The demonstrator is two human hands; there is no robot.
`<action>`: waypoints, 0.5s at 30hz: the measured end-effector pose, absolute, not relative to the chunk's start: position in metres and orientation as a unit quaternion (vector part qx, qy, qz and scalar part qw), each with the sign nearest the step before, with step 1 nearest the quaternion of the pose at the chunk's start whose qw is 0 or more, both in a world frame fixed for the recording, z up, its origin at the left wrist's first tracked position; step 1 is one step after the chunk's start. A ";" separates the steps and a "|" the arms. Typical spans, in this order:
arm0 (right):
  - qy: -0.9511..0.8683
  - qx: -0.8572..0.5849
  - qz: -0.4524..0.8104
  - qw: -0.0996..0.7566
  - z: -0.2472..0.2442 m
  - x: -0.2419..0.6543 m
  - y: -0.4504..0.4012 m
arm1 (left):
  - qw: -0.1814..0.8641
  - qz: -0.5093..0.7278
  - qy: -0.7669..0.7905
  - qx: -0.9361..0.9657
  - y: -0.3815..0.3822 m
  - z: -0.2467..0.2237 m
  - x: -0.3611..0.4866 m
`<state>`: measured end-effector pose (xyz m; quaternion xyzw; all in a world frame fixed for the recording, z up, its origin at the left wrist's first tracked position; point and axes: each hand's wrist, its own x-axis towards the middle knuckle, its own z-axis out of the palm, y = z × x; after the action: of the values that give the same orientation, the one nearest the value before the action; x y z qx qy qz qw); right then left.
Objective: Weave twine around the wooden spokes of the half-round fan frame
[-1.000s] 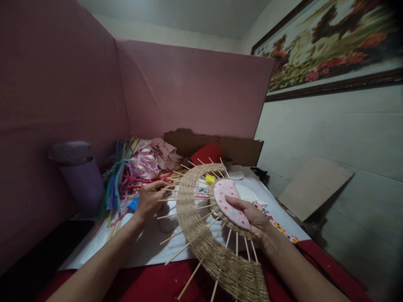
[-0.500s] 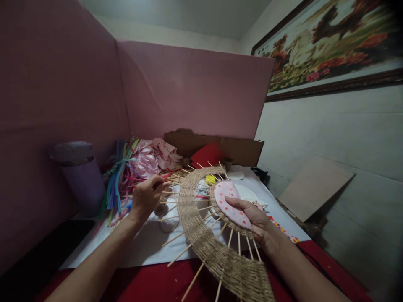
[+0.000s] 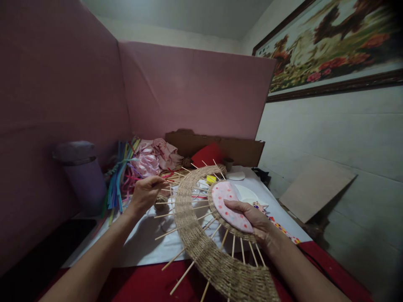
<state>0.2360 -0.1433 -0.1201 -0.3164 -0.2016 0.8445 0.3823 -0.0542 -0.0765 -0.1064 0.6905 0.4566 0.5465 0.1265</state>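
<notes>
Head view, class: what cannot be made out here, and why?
All in the head view:
- Right hand: most fingers hidden behind the pink, red-dotted, half-round cloth pad.
- Tan, curved woven-fibre band: lowest part cut off by the bottom edge.
- Left hand: fingertips too small to tell what they pinch.
- White round dish: partly hidden behind the pad.

On my feed, a pink partition (image 3: 195, 92) is standing at twelve o'clock, meeting a matching panel (image 3: 56, 79) at ten. I'm seeing a pale wall (image 3: 333, 130) running along three, with a framed picture (image 3: 330, 46) hanging at two. The grey ceiling (image 3: 189, 19) is looking dim.
</notes>
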 end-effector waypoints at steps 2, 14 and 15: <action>-0.209 -0.315 0.839 0.391 -0.120 0.235 -0.144 | 0.147 0.551 0.463 0.678 -0.077 -0.107 -0.052; -0.228 -0.308 0.838 0.388 -0.115 0.231 -0.148 | 0.278 0.565 0.466 0.622 -0.080 -0.109 -0.041; -0.226 -0.309 0.837 0.390 -0.115 0.231 -0.148 | 0.281 0.566 0.467 0.619 -0.080 -0.109 -0.041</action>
<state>0.2309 -0.1482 -0.1148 -0.3092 -0.2260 0.8373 0.3901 -0.0409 -0.0800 -0.1092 0.6189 0.4668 0.5656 0.2814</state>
